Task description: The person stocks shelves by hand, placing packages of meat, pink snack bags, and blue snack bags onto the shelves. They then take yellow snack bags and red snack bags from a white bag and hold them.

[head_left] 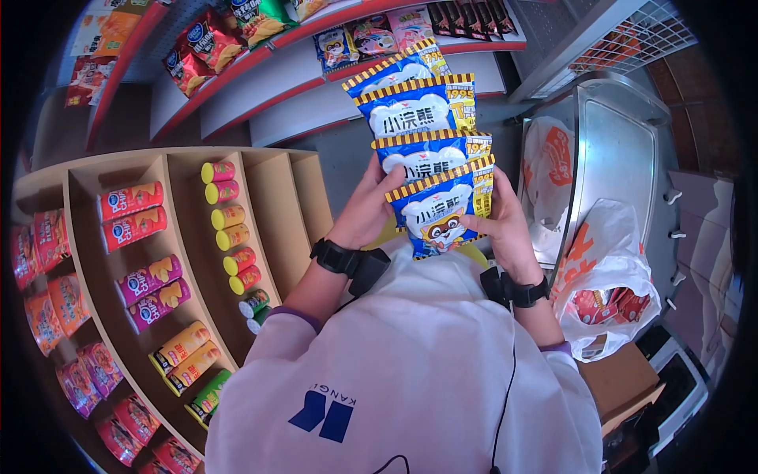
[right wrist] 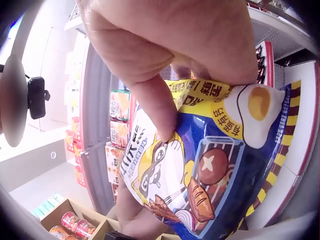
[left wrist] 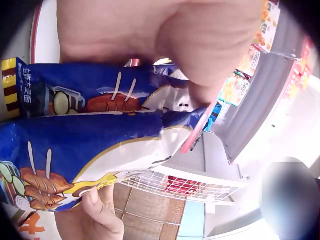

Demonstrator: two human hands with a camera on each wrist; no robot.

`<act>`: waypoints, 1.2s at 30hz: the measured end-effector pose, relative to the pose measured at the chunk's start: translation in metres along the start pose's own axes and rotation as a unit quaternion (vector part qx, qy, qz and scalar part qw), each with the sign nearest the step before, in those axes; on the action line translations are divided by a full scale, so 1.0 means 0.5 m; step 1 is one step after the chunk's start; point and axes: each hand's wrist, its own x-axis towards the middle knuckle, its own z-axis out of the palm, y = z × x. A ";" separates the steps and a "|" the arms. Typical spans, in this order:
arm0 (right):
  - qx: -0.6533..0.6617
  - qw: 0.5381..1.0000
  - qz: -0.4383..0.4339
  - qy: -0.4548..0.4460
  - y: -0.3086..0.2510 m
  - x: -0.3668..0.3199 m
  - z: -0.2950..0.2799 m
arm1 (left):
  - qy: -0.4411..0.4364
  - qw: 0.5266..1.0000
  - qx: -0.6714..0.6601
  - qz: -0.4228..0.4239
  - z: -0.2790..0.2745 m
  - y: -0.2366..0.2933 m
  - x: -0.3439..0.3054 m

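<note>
Several blue snack bags (head_left: 434, 213) with yellow-and-black striped ends are fanned out in an overlapping row in front of the person's chest. Each carries white lettering panels, and the nearest shows a cartoon raccoon-like face. The left hand (head_left: 365, 207) grips the bags' left side, its fingers mostly hidden behind them. On the other side the right hand (head_left: 509, 231) holds the nearest bag, thumb across its front. In the right wrist view that thumb (right wrist: 157, 107) presses near the cartoon face. The left wrist view shows two bags (left wrist: 100, 140) side by side below the left hand.
A wooden shelf unit (head_left: 164, 170) with chip cans and packets stands at left. Red-edged store shelves (head_left: 292, 118) with more bags run ahead. To the right are a metal cart (head_left: 612, 150), a white plastic bag (head_left: 608, 268) holding red packets, and a cardboard box (head_left: 628, 383).
</note>
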 end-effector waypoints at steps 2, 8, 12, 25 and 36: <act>0.004 1.000 0.005 -0.002 0.003 -0.002 -0.003 | -0.021 1.000 0.000 0.012 -0.005 -0.010 -0.014; 0.000 1.000 0.015 -0.025 0.017 -0.001 -0.004 | -0.079 0.991 0.094 0.046 -0.019 -0.018 -0.047; 0.012 0.996 0.057 -0.062 0.056 0.016 0.004 | 0.038 0.999 0.019 0.016 -0.035 -0.041 -0.051; -0.116 0.992 0.045 -0.035 0.187 0.184 0.081 | 0.154 0.983 -0.104 0.009 -0.505 0.042 0.074; -0.102 0.960 0.200 0.168 0.495 0.257 0.072 | 0.166 0.986 -0.033 0.009 -0.944 0.375 0.494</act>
